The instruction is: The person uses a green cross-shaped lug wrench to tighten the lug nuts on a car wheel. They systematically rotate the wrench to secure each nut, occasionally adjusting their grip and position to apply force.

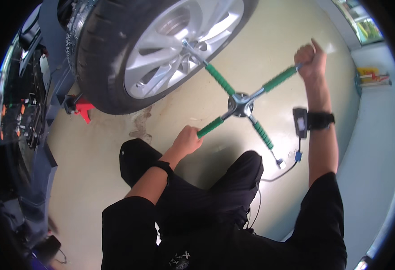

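A four-way lug wrench (pixel 241 104) with green grips and a round metal hub stretches between my two hands. My left hand (pixel 189 140) is closed round the end of its lower-left arm. At the end of the upper-right arm, my right hand (pixel 312 61) is wrapped round the bar with the thumb sticking up. The wrench's far arm reaches into the middle of the silver alloy wheel (pixel 159 53), where its tip meets the lug area; the exact seat is too small to tell. A black tire (pixel 105 74) surrounds the wheel. The fourth arm points toward me, its socket end free.
A red stand or bracket (pixel 84 109) shows under the tire on the left. Dark car body parts (pixel 62 96) line the left side. A cable (pixel 280 177) hangs from the device on my right wrist. A pale wall (pixel 377 130) bounds the right.
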{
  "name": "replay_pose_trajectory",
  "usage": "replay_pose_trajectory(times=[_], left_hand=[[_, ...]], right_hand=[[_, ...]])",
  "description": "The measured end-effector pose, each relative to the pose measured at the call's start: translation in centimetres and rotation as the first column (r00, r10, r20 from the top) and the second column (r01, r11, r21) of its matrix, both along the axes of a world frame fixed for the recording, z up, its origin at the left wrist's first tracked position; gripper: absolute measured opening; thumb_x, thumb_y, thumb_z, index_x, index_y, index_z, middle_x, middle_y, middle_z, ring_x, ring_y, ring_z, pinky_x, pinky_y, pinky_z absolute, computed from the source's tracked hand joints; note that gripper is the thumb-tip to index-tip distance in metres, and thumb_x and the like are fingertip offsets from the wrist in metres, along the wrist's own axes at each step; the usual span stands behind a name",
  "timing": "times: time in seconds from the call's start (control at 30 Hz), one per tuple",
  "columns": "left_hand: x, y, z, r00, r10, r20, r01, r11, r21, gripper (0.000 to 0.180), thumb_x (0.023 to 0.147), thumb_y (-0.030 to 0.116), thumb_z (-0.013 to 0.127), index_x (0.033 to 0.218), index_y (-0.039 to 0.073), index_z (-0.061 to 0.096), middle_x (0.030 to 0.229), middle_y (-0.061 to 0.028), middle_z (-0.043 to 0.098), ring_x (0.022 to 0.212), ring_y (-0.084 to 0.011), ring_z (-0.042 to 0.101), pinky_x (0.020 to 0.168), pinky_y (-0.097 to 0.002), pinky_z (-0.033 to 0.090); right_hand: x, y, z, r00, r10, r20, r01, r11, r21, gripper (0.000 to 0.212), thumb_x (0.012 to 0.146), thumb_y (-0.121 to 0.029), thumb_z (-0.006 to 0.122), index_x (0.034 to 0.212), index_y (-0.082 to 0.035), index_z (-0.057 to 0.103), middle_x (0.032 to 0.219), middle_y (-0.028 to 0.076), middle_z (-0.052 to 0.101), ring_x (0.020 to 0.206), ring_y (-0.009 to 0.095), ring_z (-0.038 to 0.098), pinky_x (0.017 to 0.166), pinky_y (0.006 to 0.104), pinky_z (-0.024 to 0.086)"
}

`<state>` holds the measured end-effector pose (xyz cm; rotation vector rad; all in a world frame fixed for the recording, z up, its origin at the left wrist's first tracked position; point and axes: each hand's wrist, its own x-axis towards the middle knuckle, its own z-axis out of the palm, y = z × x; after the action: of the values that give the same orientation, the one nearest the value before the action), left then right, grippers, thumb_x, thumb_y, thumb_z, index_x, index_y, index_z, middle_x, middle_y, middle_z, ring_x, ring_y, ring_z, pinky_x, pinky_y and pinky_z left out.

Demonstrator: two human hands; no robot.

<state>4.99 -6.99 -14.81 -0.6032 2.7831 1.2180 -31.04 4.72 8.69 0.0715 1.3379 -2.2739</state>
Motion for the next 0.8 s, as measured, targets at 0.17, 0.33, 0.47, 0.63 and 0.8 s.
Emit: replay_pose_trajectory(times=[0.17,0.33,0.47,0.63,0.8], left_hand=[[-0.4,-0.4,0.4,0.998,-0.015,0.063,0.014,1.000,0.007,0.024,0.083,0.023,0.063,0.078,0.000,0.067,0.076,-0.0250,0.062,0.079,-0.0425,0.060,0.073,-0.0495,0.050],[-0.7,-0.1,0.0,0.996,-0.043,0.075,0.036,0.995,0.088,0.027,0.084,0.023,0.063,0.073,-0.002,0.063,0.075,-0.0261,0.061,0.074,-0.0430,0.060,0.067,-0.0478,0.051],[-1.0,0.0,0.5,0.997,-0.054,0.050,0.045,0.986,0.163,0.028,0.084,0.021,0.063,0.070,-0.002,0.062,0.069,-0.0248,0.061,0.068,-0.0426,0.060,0.063,-0.0480,0.050],[-0.9,-0.4,0.8,0.996,-0.088,-0.002,0.087,0.971,0.223,0.026,0.084,0.019,0.063,0.070,-0.004,0.062,0.064,-0.0243,0.059,0.065,-0.0435,0.060,0.060,-0.0490,0.049],[-0.9,-0.8,1.1,0.994,-0.102,-0.029,0.106,0.959,0.262,0.027,0.084,0.019,0.062,0.071,-0.005,0.063,0.064,-0.0256,0.060,0.067,-0.0444,0.060,0.062,-0.0483,0.050]], right_hand=[[-1.0,-0.4,-0.5,1.000,0.015,-0.002,-0.015,1.000,0.013,0.039,0.097,-0.021,0.040,0.060,-0.015,0.027,0.051,-0.004,0.019,0.042,0.010,0.021,0.041,0.0257,0.019],[-0.9,0.2,-0.3,0.998,-0.030,0.059,0.028,0.999,0.023,0.038,0.095,-0.019,0.040,0.060,-0.015,0.026,0.051,-0.004,0.019,0.041,0.010,0.020,0.040,0.0260,0.018],[-4.5,2.1,-2.1,0.998,0.051,0.029,-0.051,0.999,0.005,0.040,0.090,-0.019,0.048,0.055,-0.016,0.032,0.049,-0.003,0.028,0.040,0.010,0.029,0.039,0.0248,0.026],[-5.2,2.8,-3.9,0.999,0.037,0.024,-0.036,0.998,-0.050,0.041,0.087,-0.028,0.052,0.054,-0.021,0.031,0.047,-0.007,0.030,0.037,0.007,0.029,0.034,0.0222,0.025],[-4.1,2.3,-3.4,0.994,-0.061,0.091,0.063,0.998,-0.012,0.040,0.087,-0.030,0.052,0.054,-0.020,0.032,0.046,-0.006,0.030,0.037,0.008,0.029,0.032,0.0221,0.024]])
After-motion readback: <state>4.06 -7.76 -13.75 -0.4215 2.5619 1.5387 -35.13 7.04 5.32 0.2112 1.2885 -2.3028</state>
